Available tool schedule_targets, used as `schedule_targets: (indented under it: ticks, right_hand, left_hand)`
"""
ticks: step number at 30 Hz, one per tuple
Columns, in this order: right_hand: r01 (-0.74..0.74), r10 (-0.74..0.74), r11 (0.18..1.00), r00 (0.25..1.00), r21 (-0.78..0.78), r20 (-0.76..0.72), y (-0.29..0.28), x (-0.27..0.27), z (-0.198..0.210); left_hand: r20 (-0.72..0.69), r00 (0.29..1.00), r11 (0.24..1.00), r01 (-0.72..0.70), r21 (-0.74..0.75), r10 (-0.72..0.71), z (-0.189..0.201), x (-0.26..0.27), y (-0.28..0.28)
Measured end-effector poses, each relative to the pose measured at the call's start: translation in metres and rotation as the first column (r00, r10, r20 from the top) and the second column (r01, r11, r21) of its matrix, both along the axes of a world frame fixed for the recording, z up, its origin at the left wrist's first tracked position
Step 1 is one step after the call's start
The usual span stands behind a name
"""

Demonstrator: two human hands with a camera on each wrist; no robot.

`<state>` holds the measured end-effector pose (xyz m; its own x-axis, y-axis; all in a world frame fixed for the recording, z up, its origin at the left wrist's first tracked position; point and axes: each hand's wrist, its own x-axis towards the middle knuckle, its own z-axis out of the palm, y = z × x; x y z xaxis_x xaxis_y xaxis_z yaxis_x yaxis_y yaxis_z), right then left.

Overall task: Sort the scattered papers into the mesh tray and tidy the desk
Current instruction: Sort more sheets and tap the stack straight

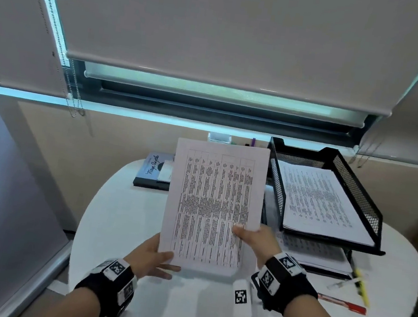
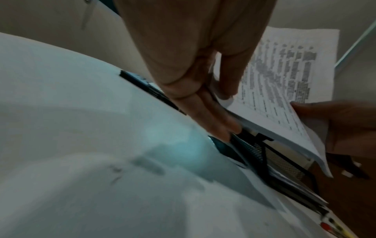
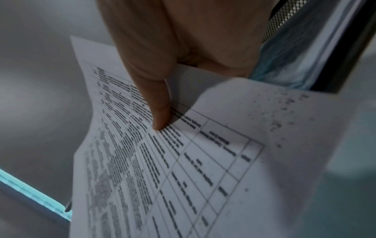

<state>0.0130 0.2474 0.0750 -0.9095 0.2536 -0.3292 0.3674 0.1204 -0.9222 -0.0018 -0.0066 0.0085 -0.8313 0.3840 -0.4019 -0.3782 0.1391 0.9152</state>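
Both my hands hold a stack of printed table sheets upright above the white desk. My left hand grips its lower left corner, thumb on the front. My right hand pinches the lower right edge, thumb pressed on the print. The same paper stack shows in the left wrist view, held between my left fingers and thumb. The black mesh tray stands to the right, with printed papers lying in its top tier and more sheets in the tier beneath.
A dark book with a small white card on it lies at the back left of the desk. A yellow highlighter, a red pen and a clear pen lie right of the tray. A pen holder stands by the window sill.
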Motion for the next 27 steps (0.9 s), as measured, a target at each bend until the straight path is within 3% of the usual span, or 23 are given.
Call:
schedule_targets:
  ticks: [8, 11, 19, 27]
  right_hand:
    - [0.109, -0.101, 0.994, 0.975, 0.032, -0.199, 0.067, -0.016, 0.047]
    - [0.16, -0.125, 0.98, 0.959, 0.12, -0.253, 0.102, -0.013, 0.055]
    - [0.153, -0.077, 0.878, 0.98, 0.453, -0.181, 0.211, -0.002, 0.069]
    - [0.109, -0.054, 0.842, 0.992, 0.528, -0.118, 0.278, -0.009, 0.062]
  left_hand:
    - [-0.124, 0.988, 0.996, -0.086, 0.012, 0.087, 0.058, -0.02, 0.077]
    - [-0.123, 0.988, 0.996, -0.091, 0.021, 0.093, 0.073, -0.024, 0.116]
    - [-0.138, 0.989, 0.998, -0.059, 0.009, 0.059, 0.111, -0.027, 0.231]
    - [-0.184, 0.98, 0.985, -0.102, -0.136, 0.076, 0.11, -0.042, 0.304]
